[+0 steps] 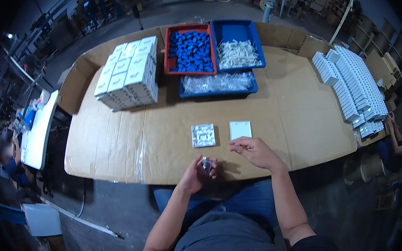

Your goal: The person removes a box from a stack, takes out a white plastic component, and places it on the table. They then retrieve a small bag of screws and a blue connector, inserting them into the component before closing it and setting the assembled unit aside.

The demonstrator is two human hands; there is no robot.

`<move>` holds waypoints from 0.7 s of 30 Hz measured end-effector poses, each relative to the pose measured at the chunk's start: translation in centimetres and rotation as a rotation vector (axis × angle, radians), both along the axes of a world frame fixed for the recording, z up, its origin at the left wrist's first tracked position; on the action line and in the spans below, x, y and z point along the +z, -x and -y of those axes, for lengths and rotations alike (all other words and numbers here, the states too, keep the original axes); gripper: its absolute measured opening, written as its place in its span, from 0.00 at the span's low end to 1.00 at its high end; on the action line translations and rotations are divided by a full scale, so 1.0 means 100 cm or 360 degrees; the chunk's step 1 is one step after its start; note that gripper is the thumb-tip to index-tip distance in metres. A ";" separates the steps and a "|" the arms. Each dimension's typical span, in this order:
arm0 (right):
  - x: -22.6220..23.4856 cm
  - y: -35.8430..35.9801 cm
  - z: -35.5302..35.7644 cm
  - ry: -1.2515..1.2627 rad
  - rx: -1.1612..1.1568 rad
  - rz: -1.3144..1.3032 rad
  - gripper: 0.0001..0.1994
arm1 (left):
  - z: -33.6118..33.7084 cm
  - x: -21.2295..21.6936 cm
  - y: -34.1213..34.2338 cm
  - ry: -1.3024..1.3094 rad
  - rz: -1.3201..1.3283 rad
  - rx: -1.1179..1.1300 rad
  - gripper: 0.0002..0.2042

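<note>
Left hand (193,176): palm up, fingers curled around a clear packet (206,163) over the table's (304,133) near edge.
Right hand (256,152): wrist bent, fingertips pinched together; whether they grip anything, I cannot tell.
Packet: small, glossy, contents blurred.
Square piece (203,135): white, patterned grey.
Table: creased brown cardboard.

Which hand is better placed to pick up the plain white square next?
Probably the right hand: it is close to the white square and appears empty, while the left hand is farther away and holds a clear packet.
</note>
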State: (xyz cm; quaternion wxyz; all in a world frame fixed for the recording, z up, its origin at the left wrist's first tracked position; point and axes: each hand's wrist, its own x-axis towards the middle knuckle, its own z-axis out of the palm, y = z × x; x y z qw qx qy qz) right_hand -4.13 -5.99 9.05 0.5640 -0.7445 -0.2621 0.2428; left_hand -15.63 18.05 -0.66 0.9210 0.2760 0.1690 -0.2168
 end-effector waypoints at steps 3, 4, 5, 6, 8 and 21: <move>0.004 -0.029 0.019 0.0384 -0.0110 0.0137 0.13 | -0.008 -0.005 -0.006 0.0120 0.0033 -0.0010 0.24; 0.007 -0.045 0.027 0.0374 -0.0132 0.0158 0.13 | -0.010 -0.007 -0.010 0.0199 -0.0003 -0.0082 0.24; 0.004 -0.067 0.033 0.0407 -0.0198 0.0138 0.13 | -0.013 -0.011 -0.015 0.0276 -0.0050 -0.0152 0.25; 0.005 -0.087 0.036 0.0438 -0.0261 0.0109 0.13 | -0.016 -0.016 -0.019 0.0265 -0.0048 -0.0165 0.25; 0.011 -0.130 0.036 0.0417 -0.0389 0.0204 0.14 | -0.021 -0.025 -0.026 0.0648 0.0013 -0.0262 0.25; 0.003 -0.415 0.007 0.1171 -0.1098 0.1658 0.06 | -0.028 -0.026 -0.030 0.0996 -0.0217 -0.0375 0.25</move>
